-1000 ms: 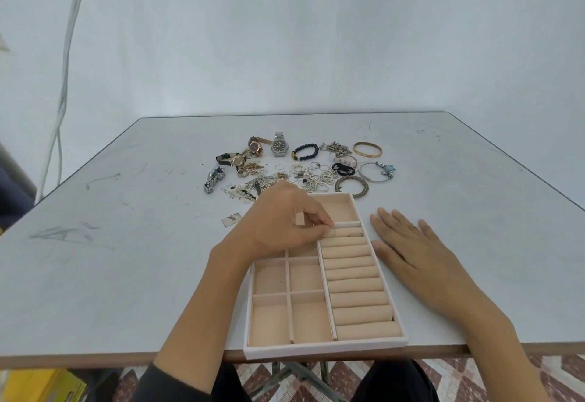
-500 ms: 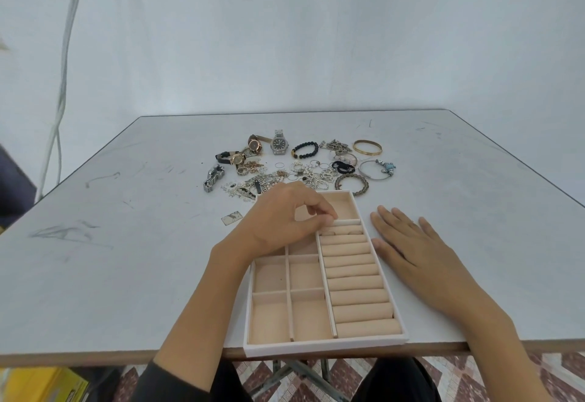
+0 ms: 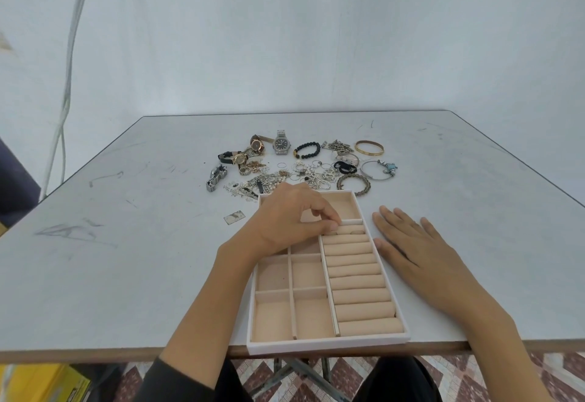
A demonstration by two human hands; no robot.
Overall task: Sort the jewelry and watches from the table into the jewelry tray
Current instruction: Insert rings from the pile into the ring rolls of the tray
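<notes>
Left hand [image 3: 291,221] covers tray [image 3: 326,343]; jewelry pile [image 3: 300,170] beyond

I have my left hand [image 3: 292,218] near the centre of the frame, forearm rising from the bottom edge, a dark sleeve at the elbow. Its fingers [image 3: 329,219] curl downward, tips pinched together; what they grip, I cannot tell. My right hand [image 3: 411,243] lies flat, palm down, right of centre, fingers spread toward the upper left.
</notes>
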